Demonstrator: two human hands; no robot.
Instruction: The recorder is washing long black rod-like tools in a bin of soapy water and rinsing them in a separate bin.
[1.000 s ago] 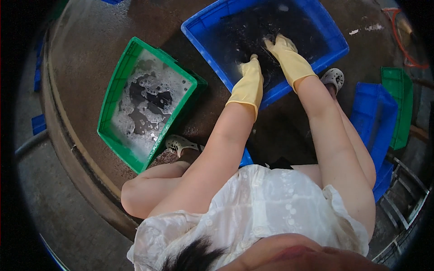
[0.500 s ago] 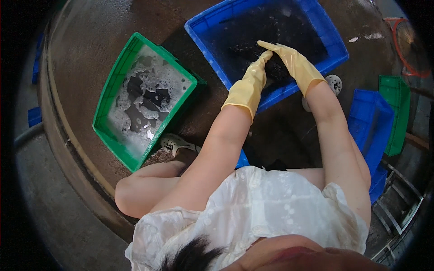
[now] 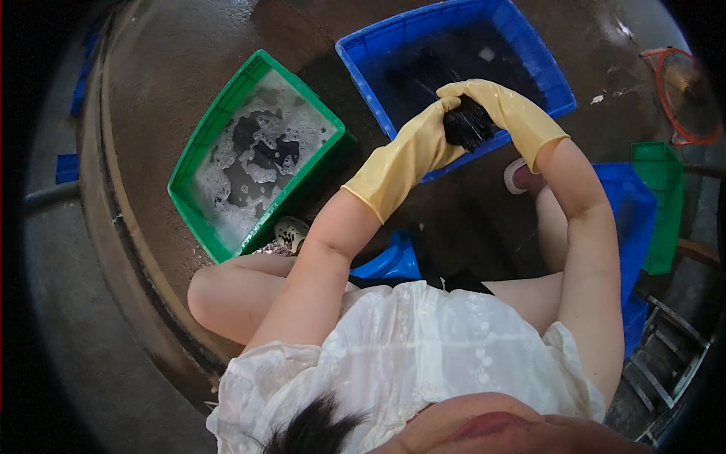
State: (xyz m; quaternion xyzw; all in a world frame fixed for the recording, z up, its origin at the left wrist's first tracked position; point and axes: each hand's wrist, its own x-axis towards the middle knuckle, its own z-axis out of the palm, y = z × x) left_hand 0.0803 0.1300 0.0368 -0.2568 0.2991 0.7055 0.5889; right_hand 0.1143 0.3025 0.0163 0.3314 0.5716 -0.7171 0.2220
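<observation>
A bundle of wet black hair (image 3: 467,127) is gathered between my two hands, over the near rim of a blue tub (image 3: 367,83). My left hand (image 3: 427,136), in a long pale yellow rubber glove, closes on its left side. My right hand (image 3: 495,102), gloved alike, curls over it from above and the right. Dark strands seem to trail from the hands toward the tub's dark water. A small pale patch (image 3: 486,54) shows on that water. The fingertips are partly hidden behind the bundle.
To the left stands a green tub (image 3: 291,193) of foamy water with something dark in it. A blue plastic object (image 3: 401,257) lies between my legs. Blue (image 3: 631,216) and green bins (image 3: 658,242), a metal rack (image 3: 669,356) and an orange-rimmed round item (image 3: 673,98) are at right.
Both hands have come up out of the dark water and back toward me, now with the bundle of black hair between them. The view has shifted slightly.
</observation>
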